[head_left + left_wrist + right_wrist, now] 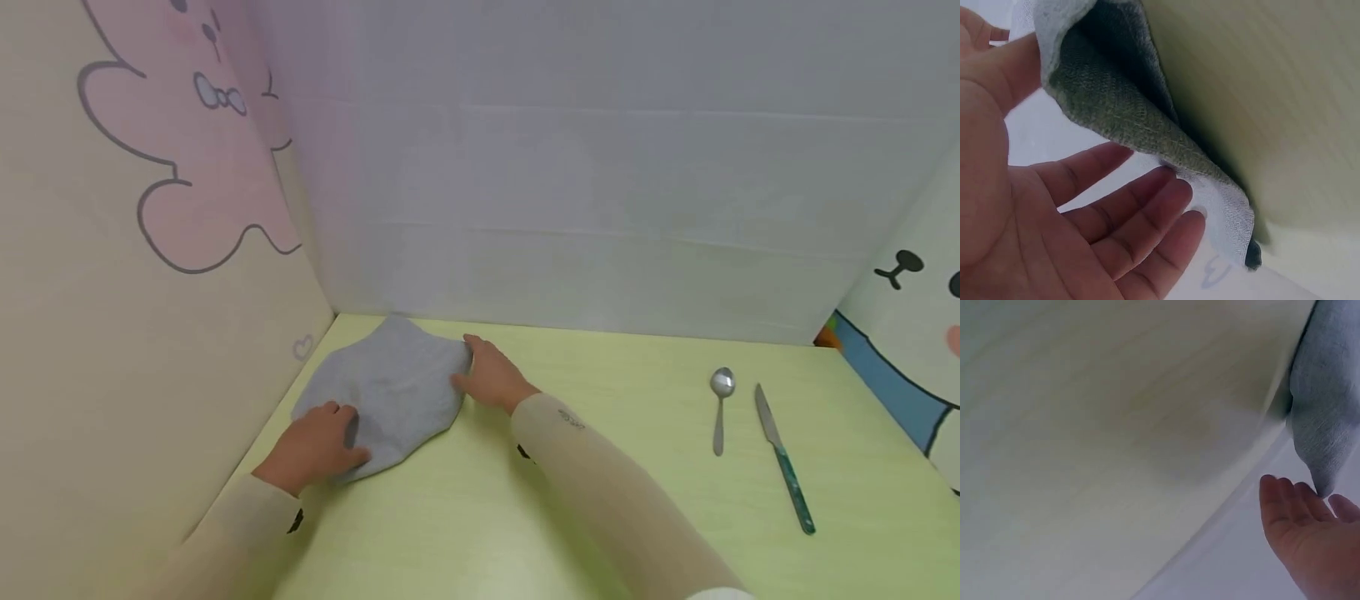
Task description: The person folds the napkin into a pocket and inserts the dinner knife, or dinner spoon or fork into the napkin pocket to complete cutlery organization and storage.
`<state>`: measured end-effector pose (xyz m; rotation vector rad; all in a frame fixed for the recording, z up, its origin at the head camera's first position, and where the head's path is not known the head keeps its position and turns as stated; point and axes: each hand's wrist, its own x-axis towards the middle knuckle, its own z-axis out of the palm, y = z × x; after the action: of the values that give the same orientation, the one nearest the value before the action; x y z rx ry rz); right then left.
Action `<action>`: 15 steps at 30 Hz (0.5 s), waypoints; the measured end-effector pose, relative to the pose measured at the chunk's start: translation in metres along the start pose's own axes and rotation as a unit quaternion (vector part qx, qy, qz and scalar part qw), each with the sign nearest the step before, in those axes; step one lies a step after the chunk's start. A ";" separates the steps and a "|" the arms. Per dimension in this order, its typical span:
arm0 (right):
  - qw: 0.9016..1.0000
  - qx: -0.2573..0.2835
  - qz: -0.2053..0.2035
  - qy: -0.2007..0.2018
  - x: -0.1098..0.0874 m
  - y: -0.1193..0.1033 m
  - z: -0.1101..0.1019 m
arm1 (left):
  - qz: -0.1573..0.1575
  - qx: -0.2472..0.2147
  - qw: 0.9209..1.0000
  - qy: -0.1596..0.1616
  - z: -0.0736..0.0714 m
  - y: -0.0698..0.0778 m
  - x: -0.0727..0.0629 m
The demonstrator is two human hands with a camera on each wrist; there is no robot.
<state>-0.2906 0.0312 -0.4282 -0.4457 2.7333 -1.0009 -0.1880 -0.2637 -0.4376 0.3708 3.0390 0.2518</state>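
Note:
A grey cloth [408, 383] lies loosely spread at the far left corner of the table. At its near left edge is my left hand [311, 447], thumb and fingers spread apart. The left wrist view shows those fingers relaxed beside the raised, folded cloth edge [1122, 112], with the thumb against the fabric. My right hand [497, 379] is at the cloth's right edge. In the right wrist view, a drooping cloth corner [1327, 437] reaches down to the fingertips of the right hand [1307, 537], whose fingers are nearly straight.
A metal spoon [722, 385] lies on the right part of the pale yellow-green table [600, 383]. Beside it is a table knife [789, 479] with a green handle. A white back wall [585, 208] and printed side panels, the left one [247, 350] close to the cloth, enclose the table.

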 end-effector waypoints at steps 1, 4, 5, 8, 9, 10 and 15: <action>0.999 0.036 0.007 0.014 0.002 0.000 -0.002 | -0.005 0.002 1.000 -0.002 0.001 0.001 0.000; 0.990 0.130 0.033 0.053 0.007 0.001 -0.006 | -0.029 -0.010 0.999 -0.014 0.001 0.004 0.001; 0.985 0.153 0.044 0.060 0.007 0.001 -0.008 | -0.038 -0.016 0.999 -0.019 0.001 0.005 0.001; 0.977 0.193 0.068 0.064 0.008 0.003 -0.010 | -0.064 -0.040 0.997 -0.031 0.001 0.009 0.001; 0.973 0.209 0.075 0.061 0.008 0.003 -0.010 | -0.071 -0.044 0.996 -0.033 0.001 0.009 0.002; 0.970 0.221 0.078 0.058 0.008 0.003 -0.010 | -0.077 -0.046 0.995 -0.034 0.000 0.010 0.002; 0.965 0.248 0.071 0.053 0.007 0.005 -0.011 | -0.092 -0.053 0.994 -0.035 -0.001 0.012 0.006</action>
<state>-0.3013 0.0388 -0.4243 -0.1119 2.4232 -1.6371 -0.1907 -0.2511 -0.4352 0.0895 2.9490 0.3783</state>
